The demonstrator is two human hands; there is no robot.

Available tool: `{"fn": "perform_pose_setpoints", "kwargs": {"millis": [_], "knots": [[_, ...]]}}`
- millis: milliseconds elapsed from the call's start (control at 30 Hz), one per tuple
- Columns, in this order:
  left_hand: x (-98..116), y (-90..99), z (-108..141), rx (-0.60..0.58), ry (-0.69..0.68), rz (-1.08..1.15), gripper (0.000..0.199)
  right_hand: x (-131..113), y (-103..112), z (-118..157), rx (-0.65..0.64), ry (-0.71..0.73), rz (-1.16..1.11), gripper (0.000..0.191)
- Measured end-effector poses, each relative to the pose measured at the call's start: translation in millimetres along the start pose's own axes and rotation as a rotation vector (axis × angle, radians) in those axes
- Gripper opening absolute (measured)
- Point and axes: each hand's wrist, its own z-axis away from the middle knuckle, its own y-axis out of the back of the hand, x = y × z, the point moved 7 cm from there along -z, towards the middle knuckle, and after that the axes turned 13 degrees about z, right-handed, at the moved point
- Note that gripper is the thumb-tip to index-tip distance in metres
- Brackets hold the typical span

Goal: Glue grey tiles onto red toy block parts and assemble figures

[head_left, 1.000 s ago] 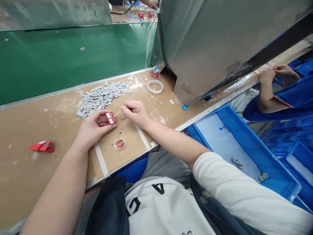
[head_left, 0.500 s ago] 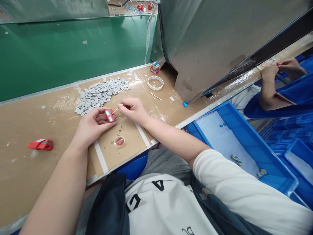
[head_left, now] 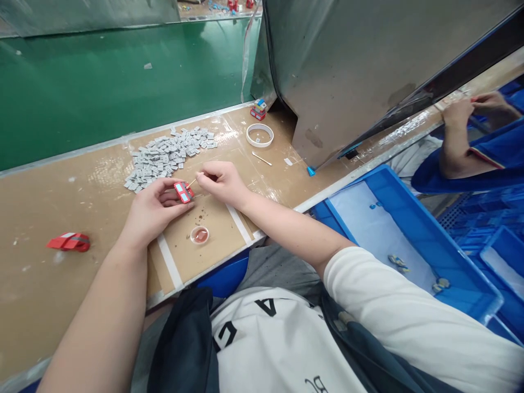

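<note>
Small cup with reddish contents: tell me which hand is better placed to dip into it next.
Probably the right hand: it holds the thin stick, whereas the left hand is occupied with the red piece. Both are near the cup.

Near: I see a wide, brown-topped bench (head_left: 33,295) running across my view.
Behind: a smooth green panel (head_left: 123,93) stands upright along the bench's far side.
Upper right: my feed gives me a broad, dull-grey metal panel (head_left: 347,71), set at a slant.
Light: I catch whitish glare on the benchtop.
</note>
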Motion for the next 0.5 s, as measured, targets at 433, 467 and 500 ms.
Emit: {"fn": "perform_pose_setpoints", "kwargs": {"millis": [433,467,500], "knots": [[0.5,-0.1,-0.2,-0.002,0.004,0.014,0.07,-3.1,2.4,2.4,0.025,0.011,-0.014,0.034],[0.5,-0.2,-0.2,-0.003,0.003,0.014,0.07,-3.7,2.7,2.7,0.03,0.016,-0.02,0.034],[0.6,-0.4,-0.1,-0.003,0.001,0.014,0.07,-4.1,2.8,3.0,0.03,0.018,-0.022,0.034]]}}
